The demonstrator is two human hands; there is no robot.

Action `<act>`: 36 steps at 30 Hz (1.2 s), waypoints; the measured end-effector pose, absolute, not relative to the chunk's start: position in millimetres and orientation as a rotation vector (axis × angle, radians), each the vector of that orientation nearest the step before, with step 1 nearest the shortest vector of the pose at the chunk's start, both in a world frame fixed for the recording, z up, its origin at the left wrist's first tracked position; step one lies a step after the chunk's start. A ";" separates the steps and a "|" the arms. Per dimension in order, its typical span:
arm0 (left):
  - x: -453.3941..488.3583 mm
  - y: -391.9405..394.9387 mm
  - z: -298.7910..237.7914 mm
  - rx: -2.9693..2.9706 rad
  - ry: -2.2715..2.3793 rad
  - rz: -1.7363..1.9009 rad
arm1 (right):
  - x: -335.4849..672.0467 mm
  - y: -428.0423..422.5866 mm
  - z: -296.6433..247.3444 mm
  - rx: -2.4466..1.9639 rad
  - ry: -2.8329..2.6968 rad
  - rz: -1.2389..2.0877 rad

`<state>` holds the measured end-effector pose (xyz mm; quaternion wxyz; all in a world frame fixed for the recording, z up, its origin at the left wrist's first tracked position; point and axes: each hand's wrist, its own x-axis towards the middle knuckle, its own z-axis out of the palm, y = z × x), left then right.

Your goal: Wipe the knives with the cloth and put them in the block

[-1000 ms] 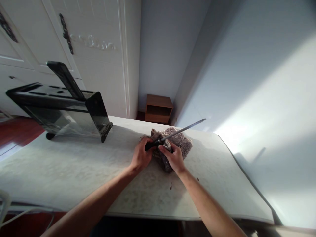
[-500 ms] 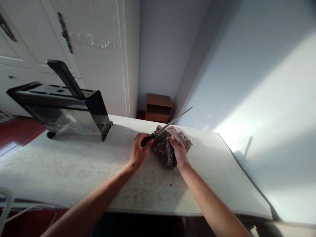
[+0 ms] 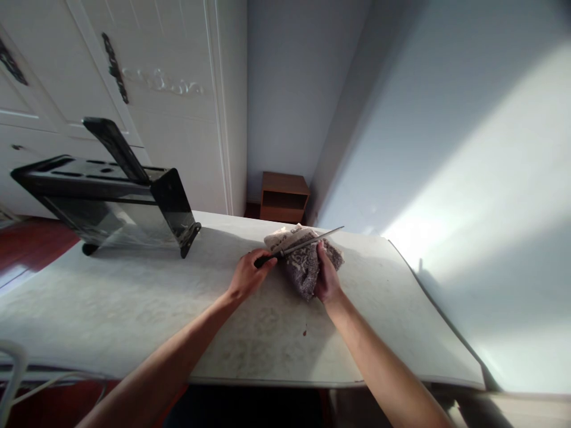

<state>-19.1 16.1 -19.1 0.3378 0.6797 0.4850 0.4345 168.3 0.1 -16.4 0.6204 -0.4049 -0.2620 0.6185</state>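
Table (image 3: 401, 297), white-topped, faintly patterned; a small brown speck (image 3: 304, 333) on it towards the near edge. White bent tube (image 3: 13, 374), one, by the near left corner.

Left hand (image 3: 250, 274), fingers closed round the black handle of a metal rod, over the middle of the table. Right hand (image 3: 328, 276), gripping the right part of a cloth, thumb uppermost.

Cloth (image 3: 303, 276), grey-brown and cream, patterned, bunched; between the hands, about midway between the near and far edges, its upper folds close to the far edge. Metal rod (image 3: 300, 246), slender, black-handled; held aslant across the cloth, tip directed to the far right. Whether rod and cloth touch along its length cannot be told.

Stand (image 3: 107, 191), black frame, see-through side, slotted top; at the far left corner, well apart from the hands. One black handle (image 3: 118, 151) rising tilted from its top.

Beyond the far edge: white cabinet (image 3: 178, 142), dark ornate handles; small brown wooden unit (image 3: 285, 183), open-fronted. Pale wall (image 3: 423, 148) along the right edge, partly sunlit.
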 end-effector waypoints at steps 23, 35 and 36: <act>-38.8 34.2 1.4 0.600 0.980 1.507 | 191.2 11.3 -27.6 -0.877 -0.360 1.234; -47.2 35.4 6.7 0.559 0.762 1.681 | 184.7 9.9 -28.5 -0.995 -0.425 1.209; -47.1 34.3 8.4 0.583 0.741 1.673 | 182.9 8.8 -26.7 -1.024 -0.409 1.222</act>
